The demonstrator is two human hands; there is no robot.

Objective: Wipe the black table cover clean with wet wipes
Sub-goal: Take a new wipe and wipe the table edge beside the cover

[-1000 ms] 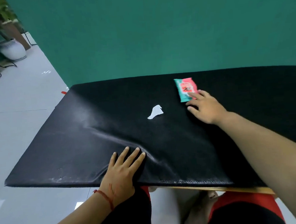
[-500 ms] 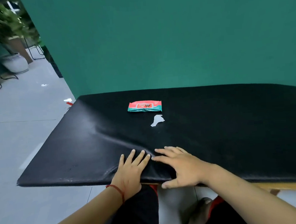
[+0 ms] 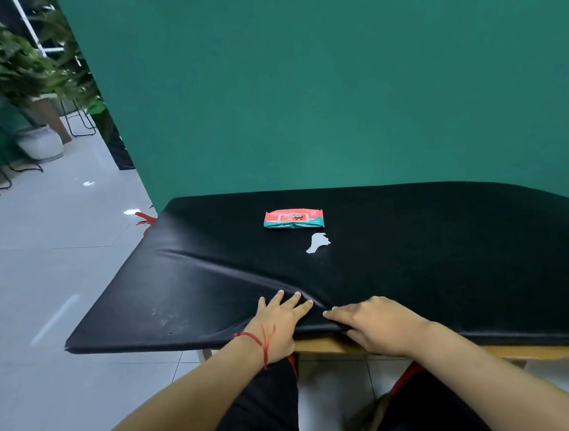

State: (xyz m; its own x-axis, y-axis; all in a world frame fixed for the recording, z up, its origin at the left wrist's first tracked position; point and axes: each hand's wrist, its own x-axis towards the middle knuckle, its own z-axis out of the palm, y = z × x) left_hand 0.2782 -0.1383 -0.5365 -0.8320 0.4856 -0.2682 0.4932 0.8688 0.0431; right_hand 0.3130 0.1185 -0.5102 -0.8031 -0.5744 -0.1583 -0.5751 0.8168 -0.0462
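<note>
pressing table cover [image 3: 414, 260] edge: left hand [image 3: 279, 323] flat, right hand [image 3: 380, 323] seemingly flat too.

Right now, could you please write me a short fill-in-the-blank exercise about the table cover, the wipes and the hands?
1. The left hand and the right hand both rest on the ____ edge of the black table cover.
2. The red string is tied round the ____ wrist.
3. Of the wet wipes pack and the white scrap, the one closer to the hands is the ____.

Missing words: near; left; scrap.
</note>
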